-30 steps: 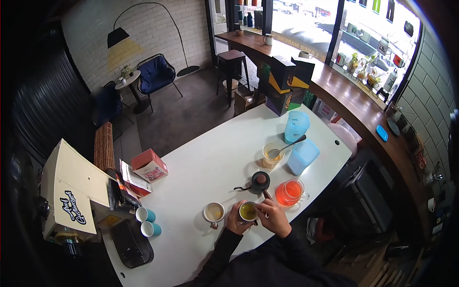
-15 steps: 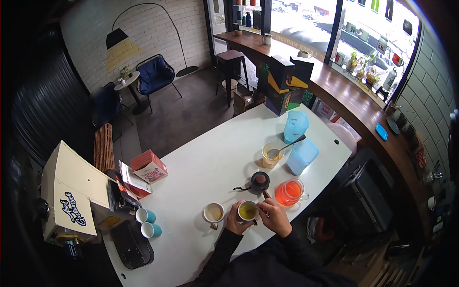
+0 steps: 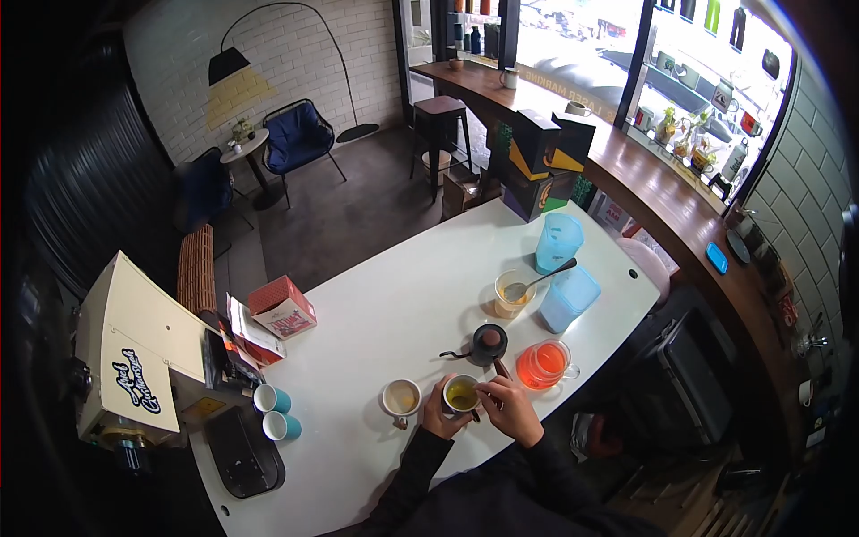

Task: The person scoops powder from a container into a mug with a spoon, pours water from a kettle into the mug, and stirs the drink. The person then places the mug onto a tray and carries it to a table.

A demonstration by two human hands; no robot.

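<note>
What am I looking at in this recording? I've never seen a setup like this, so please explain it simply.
There is no machine doing the work here: you see a person's two bare hands. One camera, worn on the head, looks forward and down at a white table.

The left hand is wrapped around a cup of yellow-green liquid. The right hand has its fingers at the rim; whether they pinch something is too small to tell.

Nearby stand a light-coloured mug, a black kettle and a glass jug of red liquid. Farther back are a tub with a spoon in it and two blue containers.
</note>
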